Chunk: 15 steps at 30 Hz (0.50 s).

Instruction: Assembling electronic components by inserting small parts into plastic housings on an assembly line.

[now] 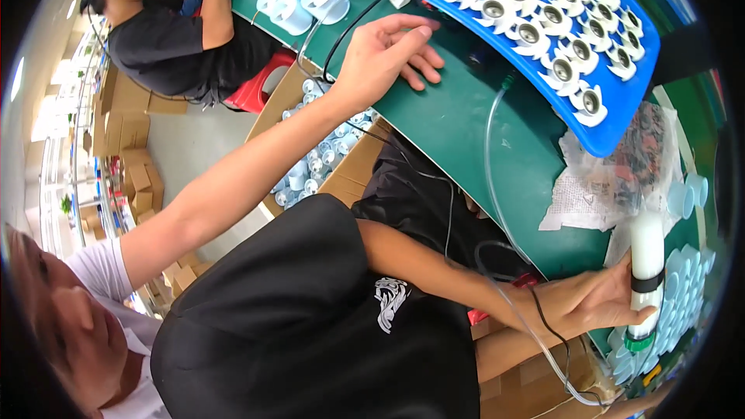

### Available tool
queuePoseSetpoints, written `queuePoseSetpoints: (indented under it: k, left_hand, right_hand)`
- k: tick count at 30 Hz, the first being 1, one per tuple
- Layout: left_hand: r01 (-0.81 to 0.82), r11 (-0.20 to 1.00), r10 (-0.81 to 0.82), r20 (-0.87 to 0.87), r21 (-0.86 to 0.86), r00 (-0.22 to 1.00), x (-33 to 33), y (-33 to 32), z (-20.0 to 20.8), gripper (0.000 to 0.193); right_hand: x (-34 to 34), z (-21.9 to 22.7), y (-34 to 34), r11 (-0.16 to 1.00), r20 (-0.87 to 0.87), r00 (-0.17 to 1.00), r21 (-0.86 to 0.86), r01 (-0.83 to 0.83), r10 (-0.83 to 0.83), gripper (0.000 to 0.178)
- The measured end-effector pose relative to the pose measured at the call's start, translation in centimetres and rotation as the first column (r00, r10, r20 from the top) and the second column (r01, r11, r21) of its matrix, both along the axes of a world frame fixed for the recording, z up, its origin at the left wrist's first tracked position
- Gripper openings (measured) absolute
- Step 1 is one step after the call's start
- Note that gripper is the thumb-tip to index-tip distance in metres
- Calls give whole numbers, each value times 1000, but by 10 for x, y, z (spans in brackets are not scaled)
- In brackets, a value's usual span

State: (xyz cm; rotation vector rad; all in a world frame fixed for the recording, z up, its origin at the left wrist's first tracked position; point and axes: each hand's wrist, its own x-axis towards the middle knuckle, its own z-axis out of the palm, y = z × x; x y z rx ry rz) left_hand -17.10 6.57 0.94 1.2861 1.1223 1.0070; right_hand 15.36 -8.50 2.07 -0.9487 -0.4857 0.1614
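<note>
At the right end of the green table, my left hand (601,300) is closed round a white cylinder (647,244) with a black band and a green lower end. Its thumb lies across the front of the cylinder. My right forearm (508,351) runs in below the left one, and its hand is hidden behind the left wrist. Just beyond the cylinder stand rows of light blue plastic cups (683,287). Crumpled printed paper and clear plastic wrap (617,159) lie beside it. A clear hose (489,147) trails down past my forearms.
A blue tray (601,140) holds many white finned wheels. A co-worker in white reaches a hand (384,54) over the green table (450,120). Farther off sits another person (167,39) in black, near pale blue cups (291,12). A carton (349,178) holds similar parts.
</note>
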Motion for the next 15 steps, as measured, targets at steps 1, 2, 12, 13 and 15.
queuePoseSetpoints:
  k: [1,2,12,13,15]
  left_hand:
    - [-3,1000,4,20,-5,1000,-3,1,0,34]
    - [-28,1000,29,36,-11,999,-14,0,-2,34]
    - [161,985,-129,346,-66,929,82,-95,26,23]
    - [-59,998,59,248,-8,967,67,-81,14,23]
    - [-223,973,228,324,-53,918,72,-64,-1,28]
  right_hand:
    - [48,-5,-10,943,-344,890,246,-222,300,68]
    - [57,-19,-9,936,-349,878,245,-254,329,70]
    - [60,-23,-6,956,-409,866,64,-287,288,61]
    - [61,-27,-2,951,-429,852,66,-302,301,61]
    - [66,-17,-7,964,-406,878,29,-265,253,62]
